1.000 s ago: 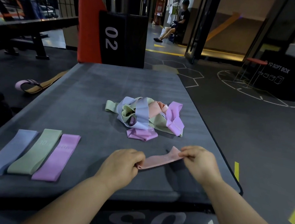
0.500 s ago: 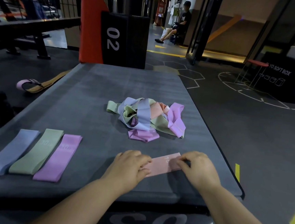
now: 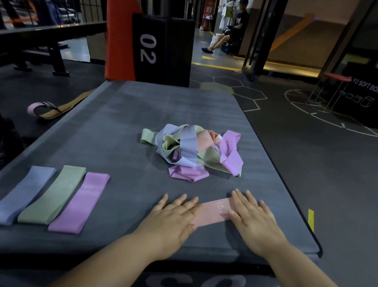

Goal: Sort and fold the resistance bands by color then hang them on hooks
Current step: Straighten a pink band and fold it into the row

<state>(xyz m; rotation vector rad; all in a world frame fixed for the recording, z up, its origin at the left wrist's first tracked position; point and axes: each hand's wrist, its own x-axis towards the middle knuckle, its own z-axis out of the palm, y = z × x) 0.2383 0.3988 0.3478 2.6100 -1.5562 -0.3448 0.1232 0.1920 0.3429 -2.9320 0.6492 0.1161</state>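
Directly below you, the grey padded box [image 3: 122,114], marked 03 on its near face, fills most of the view, and everything you are sorting lies on its top. Past its far edge stands a tall black block [image 3: 168,50] numbered 02, with an orange panel against its left side. Off to the right on the floor sits a black soft box [image 3: 367,101], and a seated person [image 3: 235,30] is in the corridor behind. A strap [image 3: 47,110] lies on the floor to the left of the grey box.

Near the middle of the top is the tangled heap of bands [image 3: 188,143], with green, blue, pink and purple loops crossing over one another. At the near left corner three bands lie flat side by side, their long edges touching or nearly so: the blue band [image 3: 16,197] outermost, the green band [image 3: 53,195] in the middle, and the purple band [image 3: 80,202] nearest your arms.

Your left hand [image 3: 174,217] and right hand [image 3: 252,217] both lie palm down by the near edge, fingers straight and slightly fanned, pinching nothing. Between and under them is the pink band [image 3: 214,210], flat on the surface and slanting up to the right. Your left fingers cover its left end, your right palm presses its right end, and the number 15 shows on the bare stretch.
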